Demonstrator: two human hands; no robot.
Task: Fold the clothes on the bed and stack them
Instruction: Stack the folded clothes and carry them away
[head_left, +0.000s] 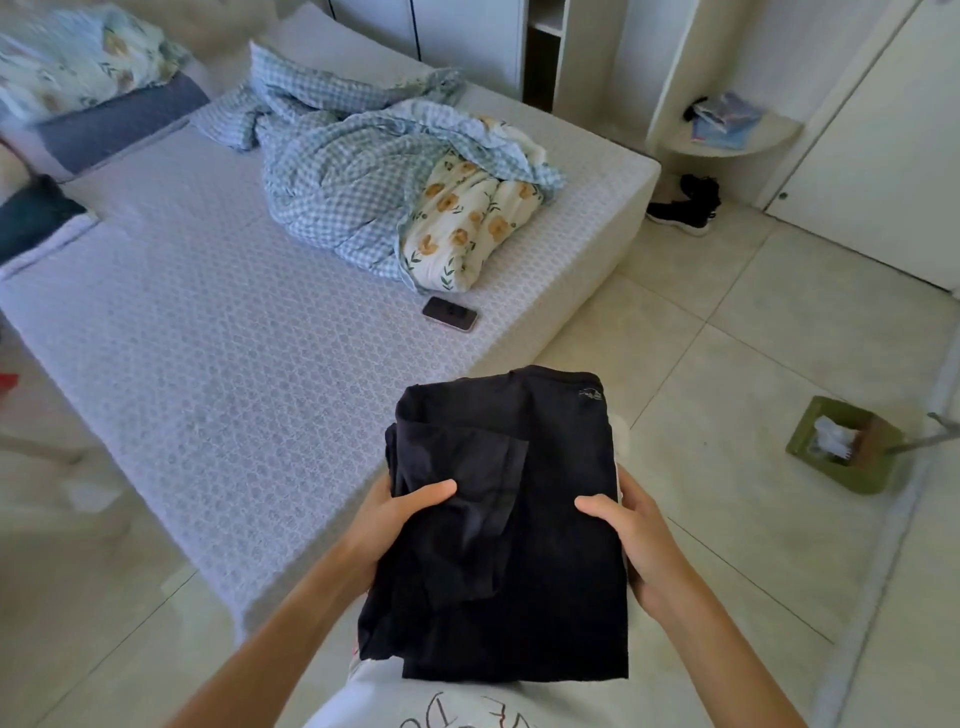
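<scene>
I hold a folded stack of black clothes (519, 519) in front of my body, above the floor by the bed's near corner. My left hand (395, 525) grips its left edge, thumb on top. At the right edge, my right hand (631, 540) holds on the same way. A thin white layer peeks out along the right side under the black cloth. The bed (208, 338) with a pale patterned sheet lies ahead and to the left.
A crumpled blue checked quilt (363, 176) with a floral lining lies at the bed's far side, a phone (450, 313) just in front of it. Pillows (78, 67) sit at the head. A green tissue box (844, 444), black shoes (685, 205) and a corner shelf (727, 135) are on the right.
</scene>
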